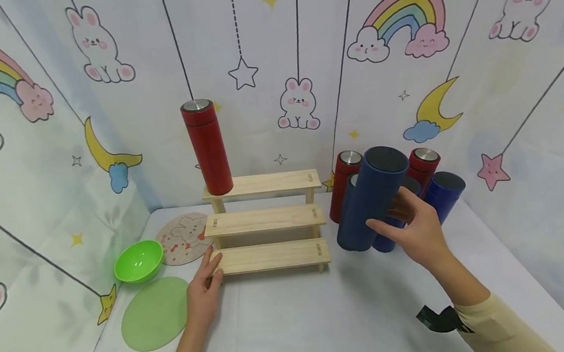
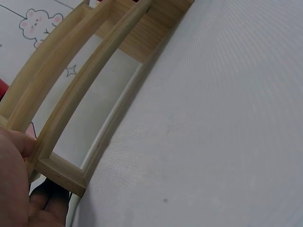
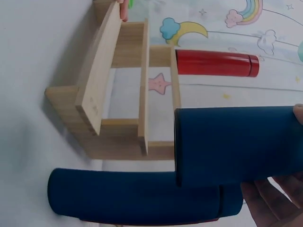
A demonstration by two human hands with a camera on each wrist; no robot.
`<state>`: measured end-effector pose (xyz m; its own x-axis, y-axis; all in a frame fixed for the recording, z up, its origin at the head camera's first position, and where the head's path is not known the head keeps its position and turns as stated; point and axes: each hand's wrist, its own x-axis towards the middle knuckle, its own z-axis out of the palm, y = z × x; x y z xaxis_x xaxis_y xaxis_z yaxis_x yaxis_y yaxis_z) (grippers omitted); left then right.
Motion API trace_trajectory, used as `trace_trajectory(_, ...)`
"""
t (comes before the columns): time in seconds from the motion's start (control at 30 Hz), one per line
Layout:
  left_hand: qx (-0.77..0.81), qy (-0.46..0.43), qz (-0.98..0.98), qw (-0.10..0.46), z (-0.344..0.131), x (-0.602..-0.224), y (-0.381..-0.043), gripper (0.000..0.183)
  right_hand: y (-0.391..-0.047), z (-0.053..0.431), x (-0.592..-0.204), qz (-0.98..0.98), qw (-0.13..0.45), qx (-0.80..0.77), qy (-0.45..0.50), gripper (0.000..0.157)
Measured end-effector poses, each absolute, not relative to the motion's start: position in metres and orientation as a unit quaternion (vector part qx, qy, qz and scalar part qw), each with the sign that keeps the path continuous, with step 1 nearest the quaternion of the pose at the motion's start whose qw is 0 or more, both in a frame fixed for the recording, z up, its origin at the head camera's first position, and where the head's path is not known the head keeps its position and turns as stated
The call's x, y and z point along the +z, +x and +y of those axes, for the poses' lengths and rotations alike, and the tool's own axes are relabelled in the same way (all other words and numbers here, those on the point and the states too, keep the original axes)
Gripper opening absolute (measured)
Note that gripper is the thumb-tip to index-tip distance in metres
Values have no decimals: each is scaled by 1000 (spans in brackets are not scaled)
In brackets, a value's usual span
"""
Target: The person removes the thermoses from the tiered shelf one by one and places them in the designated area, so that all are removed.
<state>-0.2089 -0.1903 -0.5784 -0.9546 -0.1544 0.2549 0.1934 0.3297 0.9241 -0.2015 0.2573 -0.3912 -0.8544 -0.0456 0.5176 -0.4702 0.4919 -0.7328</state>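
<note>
My right hand (image 1: 417,234) grips a large dark blue thermos (image 1: 378,195), thumb on its near side and fingers round its right. The thermos leans with its top to the right, in front of other flasks. In the right wrist view the held thermos (image 3: 232,146) overlaps another blue flask (image 3: 135,194). My left hand (image 1: 203,291) holds the left end of the three-tier wooden rack (image 1: 269,256) at its lowest tier. The left wrist view has the thumb (image 2: 21,142) against the wood and other fingers lower down, by the end piece. On the top tier's left end stands a red thermos (image 1: 208,149).
Right of the rack stand red flasks with silver tops (image 1: 424,165) and several blue ones (image 1: 444,194), partly hidden by the held thermos. At left lie a green bowl (image 1: 139,262), a green round mat (image 1: 155,314) and a rabbit-print mat (image 1: 183,239). Printed cloth (image 1: 257,25) hangs behind.
</note>
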Motion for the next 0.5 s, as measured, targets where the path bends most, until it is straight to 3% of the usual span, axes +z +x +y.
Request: trace_trajectory(0.5, -581, -17, -800, 146, -190, -579, -207, 41, -187, 280, -418, -842, 229, 473, 118, 69)
